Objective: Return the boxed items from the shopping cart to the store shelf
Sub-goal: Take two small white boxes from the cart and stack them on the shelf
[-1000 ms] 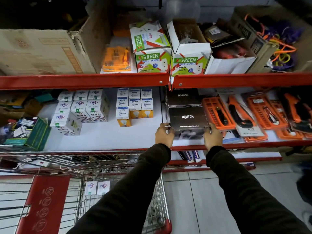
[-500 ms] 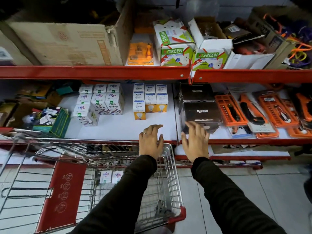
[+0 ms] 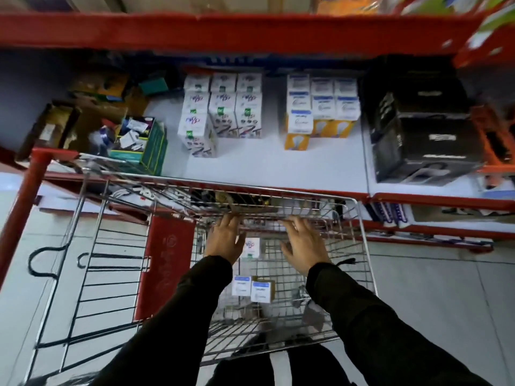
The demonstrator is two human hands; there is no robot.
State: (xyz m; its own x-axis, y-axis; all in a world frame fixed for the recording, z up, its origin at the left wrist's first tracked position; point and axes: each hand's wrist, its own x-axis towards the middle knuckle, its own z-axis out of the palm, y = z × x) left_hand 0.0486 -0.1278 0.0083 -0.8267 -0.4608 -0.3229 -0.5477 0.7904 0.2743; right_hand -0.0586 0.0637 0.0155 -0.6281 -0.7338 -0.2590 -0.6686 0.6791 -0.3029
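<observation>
A wire shopping cart [image 3: 359, 238] stands against the red store shelf [image 3: 250, 162]. Inside the cart lie a white patterned box [image 3: 252, 247] and two white-and-blue bulb boxes [image 3: 253, 289]. My left hand [image 3: 224, 238] and my right hand [image 3: 305, 246] hover over the basket, fingers spread, holding nothing; the left hand is beside the patterned box. On the shelf stand matching white patterned boxes [image 3: 221, 112], blue-and-yellow bulb boxes [image 3: 320, 110] and two stacked black boxes [image 3: 423, 137].
The cart's red child-seat flap [image 3: 164, 268] is at the left. An open green carton of small items [image 3: 142, 143] and brown cartons fill the shelf's left end. Orange tool packs [image 3: 493, 135] lie at the far right. A lower shelf edge [image 3: 432, 232] juts out below.
Both hands have let go of the black box on the shelf and dropped down into the cart basket. The view has tilted down and to the left.
</observation>
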